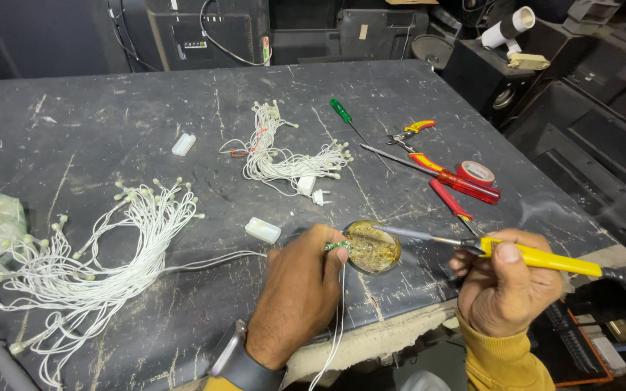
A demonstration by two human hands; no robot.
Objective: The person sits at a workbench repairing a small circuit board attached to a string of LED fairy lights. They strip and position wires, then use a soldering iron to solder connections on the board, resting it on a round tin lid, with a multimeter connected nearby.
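Note:
My left hand [297,293] pinches a thin white wire [340,318], its green-tipped end held at the rim of a small round tin of amber flux [373,247]. My right hand [505,282] grips a yellow-handled soldering iron [545,259]. The iron's metal tip reaches left into the tin. A wisp of smoke rises near the iron. On my left wrist sits a watch [237,362].
A large bundle of white light strings [103,268] lies at left, a smaller bundle [284,156] at centre back. Two small white boxes [263,230] [183,144], a green screwdriver [345,117], red screwdrivers [458,181], pliers [413,130] and red tape [476,172] lie around. The table edge is near me.

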